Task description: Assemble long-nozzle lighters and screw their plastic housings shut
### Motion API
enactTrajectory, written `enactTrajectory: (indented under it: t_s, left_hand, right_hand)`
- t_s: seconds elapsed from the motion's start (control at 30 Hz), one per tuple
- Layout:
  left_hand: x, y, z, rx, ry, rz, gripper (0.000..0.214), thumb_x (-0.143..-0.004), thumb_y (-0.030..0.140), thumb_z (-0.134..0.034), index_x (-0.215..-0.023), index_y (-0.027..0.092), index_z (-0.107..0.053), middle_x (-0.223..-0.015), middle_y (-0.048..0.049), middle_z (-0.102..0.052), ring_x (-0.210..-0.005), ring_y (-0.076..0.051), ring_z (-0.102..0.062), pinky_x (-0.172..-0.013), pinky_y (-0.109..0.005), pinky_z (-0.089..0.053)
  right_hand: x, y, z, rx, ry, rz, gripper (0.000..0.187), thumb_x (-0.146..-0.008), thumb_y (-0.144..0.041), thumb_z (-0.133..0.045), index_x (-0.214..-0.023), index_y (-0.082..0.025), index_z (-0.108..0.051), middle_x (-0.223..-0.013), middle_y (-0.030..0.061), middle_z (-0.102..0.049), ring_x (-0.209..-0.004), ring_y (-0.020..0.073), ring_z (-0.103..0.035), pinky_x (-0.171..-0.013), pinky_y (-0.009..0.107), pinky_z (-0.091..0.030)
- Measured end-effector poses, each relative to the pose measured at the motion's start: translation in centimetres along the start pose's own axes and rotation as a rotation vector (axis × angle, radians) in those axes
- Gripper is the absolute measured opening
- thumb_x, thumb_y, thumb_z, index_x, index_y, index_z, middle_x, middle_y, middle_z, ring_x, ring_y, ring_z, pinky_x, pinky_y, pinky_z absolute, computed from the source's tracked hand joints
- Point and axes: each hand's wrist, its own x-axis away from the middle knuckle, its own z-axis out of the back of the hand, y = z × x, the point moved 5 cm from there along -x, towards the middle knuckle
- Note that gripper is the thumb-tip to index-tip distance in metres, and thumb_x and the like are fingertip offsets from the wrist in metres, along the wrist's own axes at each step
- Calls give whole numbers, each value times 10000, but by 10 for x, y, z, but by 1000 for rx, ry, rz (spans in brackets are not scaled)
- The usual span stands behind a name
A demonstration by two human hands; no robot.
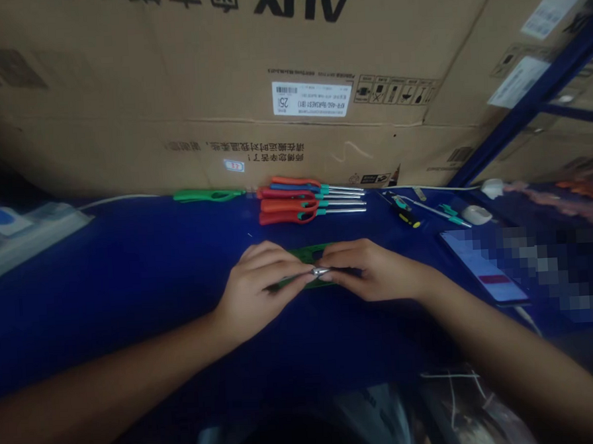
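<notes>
My left hand and my right hand meet over the blue table, both closed on a pair of green-handled scissors lying under the fingers. A small metal part, likely the pivot or blade tip, shows between the fingertips. Most of the scissors is hidden by the hands. Beyond them lies a stack of red-handled scissors with blades pointing right, and a single green-handled pair to its left.
Large cardboard boxes stand along the table's far edge. Small screwdrivers and a green tool lie at the right, next to a phone and a white roll. A white cable runs at the back left.
</notes>
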Motion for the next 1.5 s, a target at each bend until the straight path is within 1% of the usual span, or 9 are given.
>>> enactTrajectory:
  t_s: [0.37, 0.43, 0.53, 0.63, 0.87, 1.1, 1.2, 1.37, 1.5]
  left_hand:
    - [-1, 0, -3, 37, 3, -23, 98, -864, 200, -757, -935, 265, -773, -851, 8, -784, -792, -167, -697, -761, -329, -537]
    - [1, -2, -5, 65, -4, 11, 168, -842, 202, -779, -1001, 254, -758, -912, -7, -784, -825, -173, -701, -786, -327, -554]
    - [3, -8, -8, 63, -33, 125, 354, -837, 194, -769, -1181, 246, -704, -1011, -27, -763, -875, -172, -709, -837, -308, -576]
    - [4, -13, -9, 26, -51, 219, 417, -849, 153, -723, -1252, 238, -666, -1010, -23, -735, -858, -151, -706, -830, -273, -587]
    - [5, -17, -8, 86, -33, 238, 338, -859, 133, -706, -1184, 229, -707, -1019, -34, -718, -790, -123, -707, -755, -239, -613]
    - [3, -14, -7, 70, -33, 202, 153, -899, 167, -681, -1013, 210, -773, -981, -38, -734, -834, -139, -716, -740, -220, -593]
    - [3, -15, -9, 48, -69, 213, 154, -885, 164, -692, -1007, 207, -777, -928, -29, -739, -767, -127, -706, -704, -211, -582]
    - [5, -18, -15, 42, -150, 176, 127, -884, 178, -689, -971, 202, -778, -920, -39, -762, -812, -162, -717, -746, -262, -578]
    - [6, -21, -18, 12, -200, 181, 112, -893, 197, -689, -952, 216, -783, -898, -33, -763, -827, -178, -703, -769, -297, -563]
  right_hand:
    - [0, 4, -2, 7, -40, -22, 205, -1020, -241, -498, -1004, -148, -680, -854, 55, -638, -778, 140, -592, -713, 260, -468]
    - [1, 6, 1, -26, -25, -40, 187, -1016, -236, -501, -1037, -151, -666, -882, 55, -644, -787, 134, -594, -730, 256, -468]
    - [5, 13, 8, -87, 13, -113, 189, -1015, -259, -507, -1167, -174, -578, -828, 11, -622, -717, 116, -558, -671, 234, -439]
    - [10, 21, 17, -120, 10, -173, 221, -1021, -288, -501, -1219, -191, -509, -770, -22, -584, -662, 105, -507, -616, 219, -389]
    - [17, 33, 27, -114, -109, -236, 213, -1018, -289, -488, -1170, -177, -587, -767, -9, -606, -655, 105, -507, -597, 217, -379]
    - [22, 44, 29, -133, -159, -348, 235, -963, -295, -554, -1127, -170, -666, -1031, 64, -705, -871, 162, -621, -790, 283, -481]
    - [24, 44, 31, -129, -203, -350, 248, -969, -282, -535, -1129, -160, -680, -1021, 66, -712, -888, 167, -628, -798, 285, -482]
    - [26, 44, 30, -125, -283, -383, 275, -969, -271, -533, -1150, -141, -693, -1022, 74, -718, -893, 168, -638, -794, 282, -484]
    - [27, 44, 29, -85, -291, -347, 278, -954, -314, -582, -1149, -159, -707, -1052, 75, -690, -912, 161, -623, -812, 279, -476]
